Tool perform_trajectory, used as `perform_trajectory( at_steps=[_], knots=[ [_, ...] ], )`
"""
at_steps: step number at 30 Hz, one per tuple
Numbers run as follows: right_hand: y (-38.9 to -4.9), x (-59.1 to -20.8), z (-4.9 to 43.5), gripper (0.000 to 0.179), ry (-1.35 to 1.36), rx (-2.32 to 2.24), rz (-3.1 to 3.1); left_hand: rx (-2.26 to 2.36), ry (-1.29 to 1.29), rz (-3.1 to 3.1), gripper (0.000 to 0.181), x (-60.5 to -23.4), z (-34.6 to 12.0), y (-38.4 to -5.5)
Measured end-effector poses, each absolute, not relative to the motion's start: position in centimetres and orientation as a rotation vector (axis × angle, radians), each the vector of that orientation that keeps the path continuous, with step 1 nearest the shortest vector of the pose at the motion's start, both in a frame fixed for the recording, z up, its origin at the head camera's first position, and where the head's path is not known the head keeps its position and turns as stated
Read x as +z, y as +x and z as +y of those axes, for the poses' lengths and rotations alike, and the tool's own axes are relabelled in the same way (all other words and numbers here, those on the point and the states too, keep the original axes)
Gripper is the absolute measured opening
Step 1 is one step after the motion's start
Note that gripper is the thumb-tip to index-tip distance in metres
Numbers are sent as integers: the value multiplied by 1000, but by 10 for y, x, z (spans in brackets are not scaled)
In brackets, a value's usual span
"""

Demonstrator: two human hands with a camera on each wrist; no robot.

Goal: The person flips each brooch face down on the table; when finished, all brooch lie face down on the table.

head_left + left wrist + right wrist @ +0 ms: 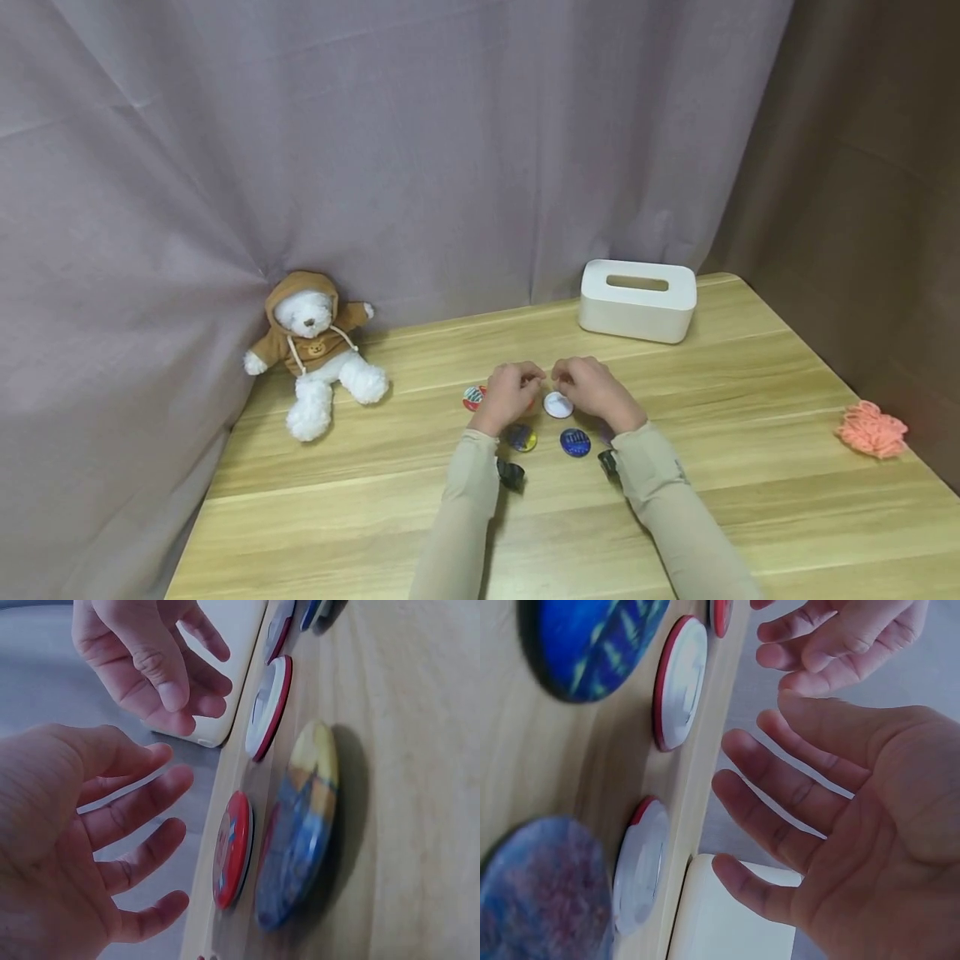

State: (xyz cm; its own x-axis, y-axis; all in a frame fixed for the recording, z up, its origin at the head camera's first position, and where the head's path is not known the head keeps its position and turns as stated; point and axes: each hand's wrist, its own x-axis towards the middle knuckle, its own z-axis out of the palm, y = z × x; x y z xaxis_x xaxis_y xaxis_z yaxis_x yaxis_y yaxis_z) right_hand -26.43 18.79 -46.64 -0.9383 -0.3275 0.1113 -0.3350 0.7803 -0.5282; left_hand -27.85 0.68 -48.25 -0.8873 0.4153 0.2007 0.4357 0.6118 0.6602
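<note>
Both hands hover just above a group of round pin badges, close together with fingertips apart. My left hand [510, 397] has loosely bent fingers with nothing between them; a red badge [234, 851] and a yellow-and-blue badge [298, 832] lie beside it. Equally bare, my right hand [832, 802] bends its fingers loosely over the other side. Nearest it is a badge with a white back and red edge [681, 682], with another white-backed badge [642, 866] beside that. Closer to the wrists lie a blue badge [575, 442] and a purplish one [547, 892], partly hidden in the head view.
A white tissue box [637, 304] stands at the table's back right. On the left sits a white teddy bear [311, 350] in a brown hoodie. Coral yarn [872, 429] lies by the right edge of the wooden table [337, 517]. Grey curtain [450, 167] hangs behind.
</note>
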Motion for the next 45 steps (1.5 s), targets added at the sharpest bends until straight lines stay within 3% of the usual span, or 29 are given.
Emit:
perform_trajectory(
  at_steps=[19,27,45],
  knots=[
    [-266,-463,156,31,671,887,-3009,-1143,-650,-2893,18,-489,-23,-276],
    [-270,-468,143,22,728,803,-3004,-989,-642,-2952,29,-490,-30,-278],
    [-266,-471,131,30,717,615,-3040,-803,-627,-3018,31,-486,-30,-272]
  ],
)
